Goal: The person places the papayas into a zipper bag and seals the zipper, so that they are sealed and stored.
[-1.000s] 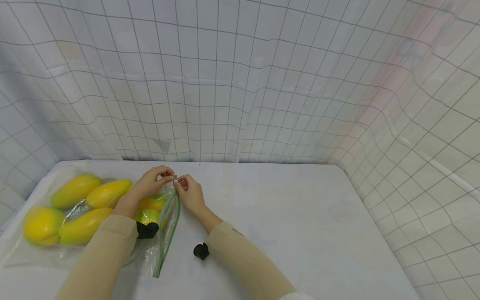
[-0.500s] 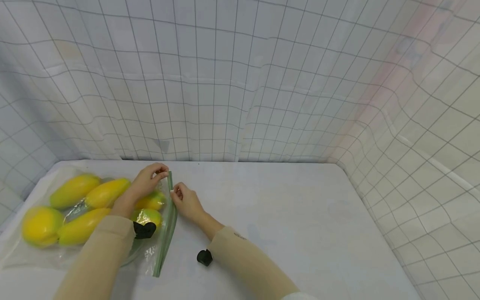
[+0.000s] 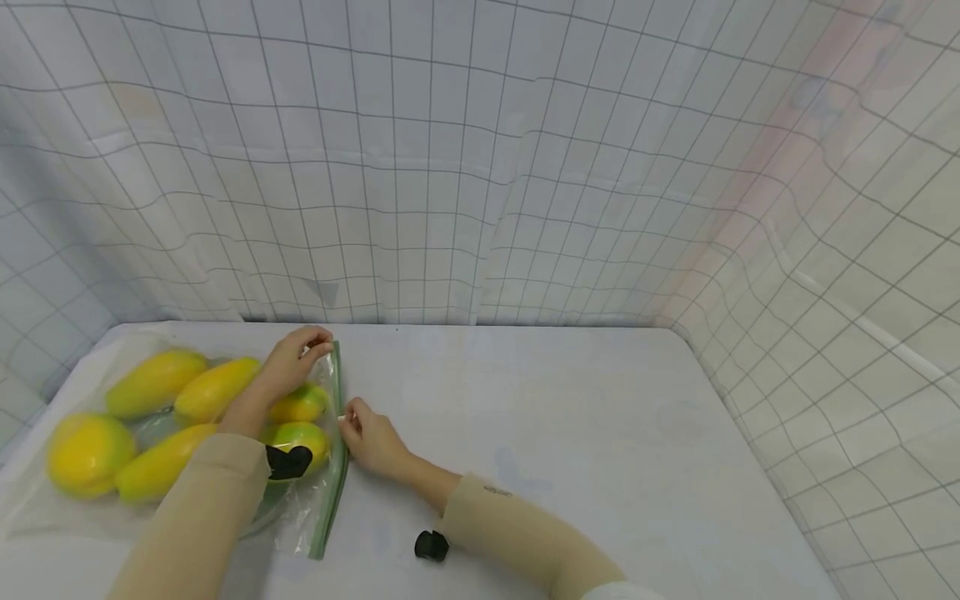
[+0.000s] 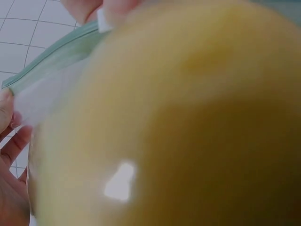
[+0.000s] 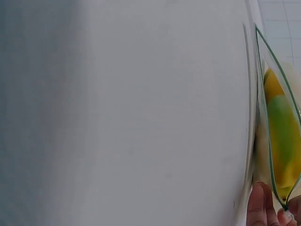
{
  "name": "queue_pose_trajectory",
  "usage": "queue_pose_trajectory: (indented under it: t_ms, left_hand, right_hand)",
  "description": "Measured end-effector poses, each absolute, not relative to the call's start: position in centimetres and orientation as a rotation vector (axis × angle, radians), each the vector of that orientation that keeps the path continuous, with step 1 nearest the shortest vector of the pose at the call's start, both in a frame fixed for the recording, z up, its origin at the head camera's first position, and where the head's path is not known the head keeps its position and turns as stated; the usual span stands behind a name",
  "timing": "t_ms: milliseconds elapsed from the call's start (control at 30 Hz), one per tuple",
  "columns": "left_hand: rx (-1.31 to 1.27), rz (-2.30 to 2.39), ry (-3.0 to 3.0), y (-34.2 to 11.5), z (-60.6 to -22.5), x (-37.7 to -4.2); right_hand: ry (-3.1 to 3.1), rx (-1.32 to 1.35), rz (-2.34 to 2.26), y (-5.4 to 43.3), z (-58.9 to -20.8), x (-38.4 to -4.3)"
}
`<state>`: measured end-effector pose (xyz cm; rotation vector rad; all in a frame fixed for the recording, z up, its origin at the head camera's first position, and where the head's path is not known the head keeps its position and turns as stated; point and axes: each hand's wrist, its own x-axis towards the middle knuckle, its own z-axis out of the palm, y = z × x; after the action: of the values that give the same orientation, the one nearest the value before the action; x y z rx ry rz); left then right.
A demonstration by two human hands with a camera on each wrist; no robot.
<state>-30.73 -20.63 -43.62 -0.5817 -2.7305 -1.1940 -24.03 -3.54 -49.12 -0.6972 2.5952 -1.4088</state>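
A clear zip bag (image 3: 300, 533) with a green closure strip (image 3: 327, 504) lies at the left of the table, holding several yellow-green mangoes (image 3: 157, 383). My left hand (image 3: 291, 362) pinches the bag's far corner at the end of the strip; its fingertips (image 4: 5, 110) show at that corner in the left wrist view. Partway down the strip, my right hand (image 3: 375, 442) pinches a small white slider (image 4: 103, 22). Between the two hands the strip's edges lie together. In the right wrist view, the bag's edges spread apart beyond the right hand's fingers (image 5: 257, 205), with a mango (image 5: 283, 136) inside.
The white table (image 3: 570, 433) reaches far to the right of the bag. Grid-patterned curtains (image 3: 450, 167) hang behind it and along both sides. A black camera mount (image 3: 288, 462) sits on the left wrist, another black mount (image 3: 431, 546) by the right sleeve.
My right hand has moved from the far corner toward me along the strip with the slider. The left hand has stayed near the corner, and the strip's far part has come together.
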Motion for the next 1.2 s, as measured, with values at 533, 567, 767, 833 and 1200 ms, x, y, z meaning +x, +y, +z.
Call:
queue_pose_trajectory:
  t_ms: [533,567,767,833,1200]
  left_hand:
    - [-0.500,-1.224,-2.719,-21.1,-43.4,-30.5]
    - [-0.499,-1.226,-2.717,-21.1,-43.4,-30.5]
    - [-0.470,-1.232,-2.723,-21.2,-43.7,-30.6]
    - [-0.464,-1.233,-2.726,-21.2,-43.7,-30.6]
    - [-0.452,-1.264,-2.732,-21.2,-43.8,-30.7]
  right_hand:
    - [2.333,-0.672,-1.561,-2.6,-49.1,-19.3]
    - [2.321,-0.673,-1.562,-2.5,-49.1,-19.1]
    - [2.291,-0.691,-1.544,-2.0,-49.2,-18.2]
    - [2.298,-0.703,-1.534,-1.8,-49.4,-18.0]
    - [2.381,-0.860,-1.408,-1.2,-49.8,-16.8]
